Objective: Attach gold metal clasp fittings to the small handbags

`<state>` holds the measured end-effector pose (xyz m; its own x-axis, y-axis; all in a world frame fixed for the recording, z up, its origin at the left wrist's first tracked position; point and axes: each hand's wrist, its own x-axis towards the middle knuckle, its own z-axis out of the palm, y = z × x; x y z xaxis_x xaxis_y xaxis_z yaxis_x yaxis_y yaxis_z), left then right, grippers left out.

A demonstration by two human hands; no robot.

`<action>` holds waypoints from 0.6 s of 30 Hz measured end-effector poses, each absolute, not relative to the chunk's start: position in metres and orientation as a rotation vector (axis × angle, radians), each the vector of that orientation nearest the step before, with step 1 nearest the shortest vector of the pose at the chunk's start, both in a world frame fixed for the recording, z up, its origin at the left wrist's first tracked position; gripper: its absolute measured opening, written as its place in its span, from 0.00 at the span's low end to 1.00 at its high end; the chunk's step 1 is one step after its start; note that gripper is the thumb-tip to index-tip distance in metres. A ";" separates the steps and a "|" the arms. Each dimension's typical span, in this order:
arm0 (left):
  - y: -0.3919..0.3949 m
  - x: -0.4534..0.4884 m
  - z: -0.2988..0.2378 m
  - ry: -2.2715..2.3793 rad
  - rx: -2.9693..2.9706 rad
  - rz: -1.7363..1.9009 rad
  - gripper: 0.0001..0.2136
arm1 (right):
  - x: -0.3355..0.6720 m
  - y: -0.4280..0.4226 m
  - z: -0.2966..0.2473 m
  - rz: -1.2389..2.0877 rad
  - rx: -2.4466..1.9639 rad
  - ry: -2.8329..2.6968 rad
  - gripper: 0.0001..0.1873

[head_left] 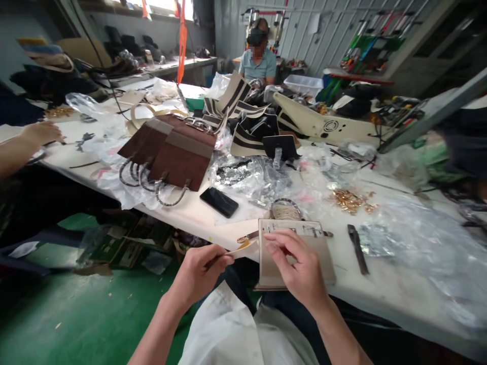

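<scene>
My left hand [200,271] pinches a thin tool [238,249] whose flat tip carries a yellowish dab. It hovers at the left edge of a beige bag panel [323,256] that hangs over the table's front edge. My right hand [299,266] lies on that panel, fingers pressing its upper left part. A strip of metal fittings [294,229] runs along the panel's top. A round tin [285,209] stands just behind the panel.
Brown suede bags [178,154] with curved handles lie at centre left, a black phone [219,202] beside them. Gold hardware [348,200], a dark tool [357,248] and clear plastic wrap cover the right side. Another person's hand [40,134] rests at far left; a second person sits across.
</scene>
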<state>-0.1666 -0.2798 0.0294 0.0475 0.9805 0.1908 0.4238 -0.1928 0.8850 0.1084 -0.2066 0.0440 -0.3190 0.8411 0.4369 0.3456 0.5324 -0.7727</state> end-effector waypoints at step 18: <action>-0.256 -0.116 0.026 1.328 1.770 0.923 0.15 | 0.145 -0.210 0.058 0.840 -0.869 -1.843 0.04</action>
<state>-0.1156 -0.2557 0.0265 0.2102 0.9704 0.1186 0.4492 -0.2036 0.8699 0.1446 -0.2102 0.0577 -0.3443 0.8320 0.4349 0.2181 0.5214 -0.8249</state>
